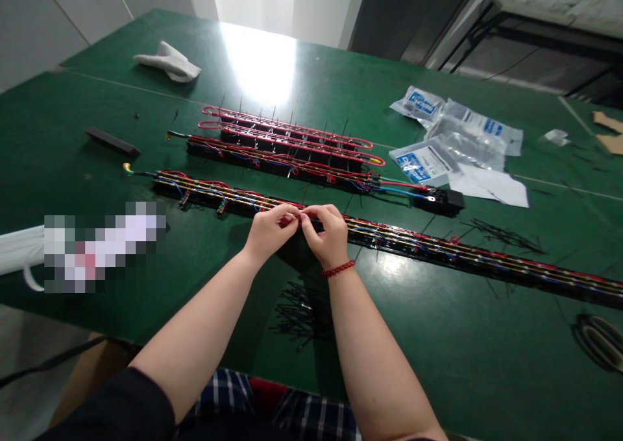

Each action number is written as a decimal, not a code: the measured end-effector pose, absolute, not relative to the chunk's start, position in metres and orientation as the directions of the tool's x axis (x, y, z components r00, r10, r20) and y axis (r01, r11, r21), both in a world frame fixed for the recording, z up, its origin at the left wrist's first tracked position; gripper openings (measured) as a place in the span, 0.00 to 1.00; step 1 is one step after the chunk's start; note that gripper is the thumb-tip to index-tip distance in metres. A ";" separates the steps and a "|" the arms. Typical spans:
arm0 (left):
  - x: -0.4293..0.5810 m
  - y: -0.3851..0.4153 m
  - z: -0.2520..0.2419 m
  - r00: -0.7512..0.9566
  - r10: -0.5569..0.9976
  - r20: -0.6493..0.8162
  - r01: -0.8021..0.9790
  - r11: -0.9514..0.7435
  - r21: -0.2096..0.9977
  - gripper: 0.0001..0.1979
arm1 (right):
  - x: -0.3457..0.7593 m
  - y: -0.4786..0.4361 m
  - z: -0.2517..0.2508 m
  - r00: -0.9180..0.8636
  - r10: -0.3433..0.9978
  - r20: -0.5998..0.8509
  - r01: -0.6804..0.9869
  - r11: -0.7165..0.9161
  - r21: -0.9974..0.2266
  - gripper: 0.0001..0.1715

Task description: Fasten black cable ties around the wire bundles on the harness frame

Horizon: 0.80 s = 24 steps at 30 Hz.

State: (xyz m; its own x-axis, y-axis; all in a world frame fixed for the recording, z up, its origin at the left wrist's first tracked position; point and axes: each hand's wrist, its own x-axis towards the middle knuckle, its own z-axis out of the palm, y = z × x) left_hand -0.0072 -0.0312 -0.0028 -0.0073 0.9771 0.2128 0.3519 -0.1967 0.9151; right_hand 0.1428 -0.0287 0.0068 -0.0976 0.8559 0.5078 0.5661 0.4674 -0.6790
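A long black strip (413, 241) with red, yellow and blue wires running along it crosses the green table. At its near side, left of the middle, my left hand (270, 232) is closed in a pinch. My right hand (329, 233), with a red bead bracelet (337, 269) at the wrist, pinches right beside it, fingertips almost touching. What the fingertips hold is too small to make out; a speck of red shows between them. Small green circuit boards (222, 206) hang from the strip's left part. Below my hands lies a loose pile of thin black cable ties (296, 314).
Behind the strip lie a shorter wired strip (267, 162) and black blocks with looped red wires (292, 144). Plastic bags (472, 133) are at the back right, scissors (601, 340) at the right edge. A white glove (170, 63) and a dark bar (111, 141) lie left.
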 end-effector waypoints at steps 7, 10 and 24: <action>-0.008 -0.031 -0.004 0.006 0.969 0.247 0.352 -0.234 0.906 0.07 | 0.143 -0.027 0.004 -0.095 0.856 0.509 0.555 0.470 -0.687 0.05; -0.007 -0.031 -0.004 0.006 0.970 0.241 0.350 -0.228 0.909 0.07 | 0.143 -0.026 0.002 -0.103 0.851 0.516 0.571 0.475 -0.670 0.05; -0.005 -0.031 -0.001 0.004 0.978 0.207 0.373 -0.194 0.907 0.06 | 0.143 -0.025 -0.001 -0.145 0.833 0.533 0.646 0.488 -0.587 0.05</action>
